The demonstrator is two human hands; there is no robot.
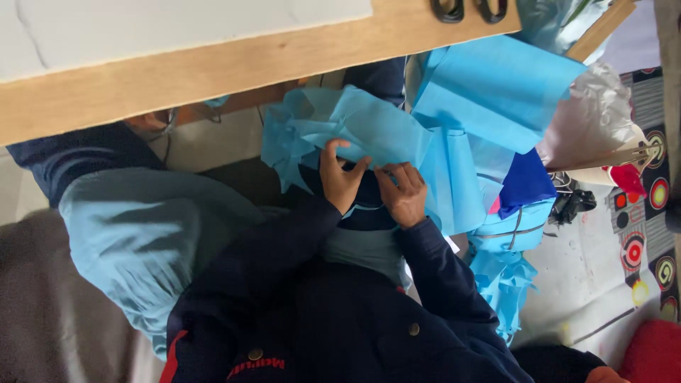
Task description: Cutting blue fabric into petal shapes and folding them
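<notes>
Fingers (339,150) pinching blue fabric (369,128) edge

Cloth (383,131): light blue. Sleeves (440,273): navy. Table edge (213,71): pale wood. Mat (642,206) at right: black with red, yellow circles. Scissor handles (468,10): black. Folded piece (526,181): royal blue.

Few such things show. A crumpled clear plastic bag (592,113) sits at the right, beside the stacked blue fabric, whitish and glossy, its contents hidden. Another clear plastic wrapping (550,21) lies at the top right by the desk (177,71) edge, with blue-green showing through it. On the dark jacket at the bottom edge runs a small line of red embroidered lettering (257,367), a narrow strip low on the chest. No signs or screens appear.
</notes>
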